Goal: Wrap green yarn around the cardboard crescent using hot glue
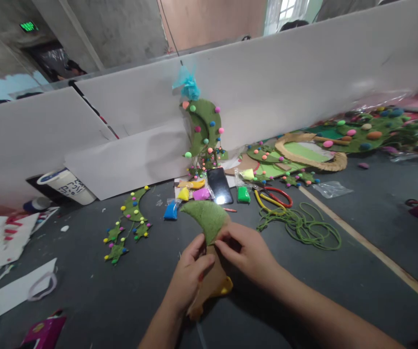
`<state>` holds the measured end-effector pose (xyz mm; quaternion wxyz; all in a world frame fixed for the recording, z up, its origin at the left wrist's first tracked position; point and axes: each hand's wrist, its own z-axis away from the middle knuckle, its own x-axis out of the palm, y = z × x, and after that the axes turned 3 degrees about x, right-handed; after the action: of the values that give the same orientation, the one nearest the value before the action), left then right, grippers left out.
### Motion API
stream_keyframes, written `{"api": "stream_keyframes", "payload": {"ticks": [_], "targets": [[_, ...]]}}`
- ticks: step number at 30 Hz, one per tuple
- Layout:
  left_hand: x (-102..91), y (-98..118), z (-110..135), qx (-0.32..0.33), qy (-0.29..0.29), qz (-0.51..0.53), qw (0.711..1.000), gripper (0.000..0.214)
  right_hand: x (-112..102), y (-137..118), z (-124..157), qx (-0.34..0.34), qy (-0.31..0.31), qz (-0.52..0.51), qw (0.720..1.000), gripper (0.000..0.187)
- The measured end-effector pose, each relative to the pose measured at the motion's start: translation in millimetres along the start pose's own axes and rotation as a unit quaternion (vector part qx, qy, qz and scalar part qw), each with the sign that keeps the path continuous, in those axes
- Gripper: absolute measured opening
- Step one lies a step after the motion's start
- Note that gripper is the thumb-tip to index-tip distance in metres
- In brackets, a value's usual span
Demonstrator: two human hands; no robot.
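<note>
Both my hands hold a crescent-shaped cardboard piece (209, 220) over the dark table; its upper half is covered in green felt, its lower half is bare brown card. My left hand (189, 276) grips the brown lower part, with a bit of yellow clay (224, 287) showing beside it. My right hand (245, 252) pinches the edge where the green covering ends. Small packets of coloured clay lie just beyond: blue (170, 211), yellow (184, 194), pink (201, 194) and green (243, 195).
A black phone (219, 185) lies behind the crescent. A coil of green cord (299, 225) and red-and-yellow scissors (272, 196) lie right. Decorated green crescents stand at the white partition (203, 128) and lie left (132, 213). A paper cup (67, 186) and papers are far left.
</note>
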<state>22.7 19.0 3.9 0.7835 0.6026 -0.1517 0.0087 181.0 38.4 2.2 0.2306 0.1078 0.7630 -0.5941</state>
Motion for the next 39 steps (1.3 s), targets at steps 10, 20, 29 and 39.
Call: {"api": "stream_keyframes", "payload": {"ticks": [10,20,29,39], "targets": [[-16.5,-6,-4,0.146,0.036,-0.131,0.98,0.071,-4,6,-7,0.009,-0.025,-0.022,0.999,0.006],[-27.3,5,-12,0.183,0.119,-0.271,0.938,0.034,-8,14,-10,0.02,-0.053,0.059,0.997,0.012],[-53.7,15,-22,0.192,0.119,-0.467,0.855,0.043,-23,22,-14,0.025,-0.097,0.2,0.975,0.022],[-70.3,7,-25,0.213,0.122,-0.383,0.89,0.041,41,-2,35,-0.232,-0.209,0.306,0.899,0.017]]}}
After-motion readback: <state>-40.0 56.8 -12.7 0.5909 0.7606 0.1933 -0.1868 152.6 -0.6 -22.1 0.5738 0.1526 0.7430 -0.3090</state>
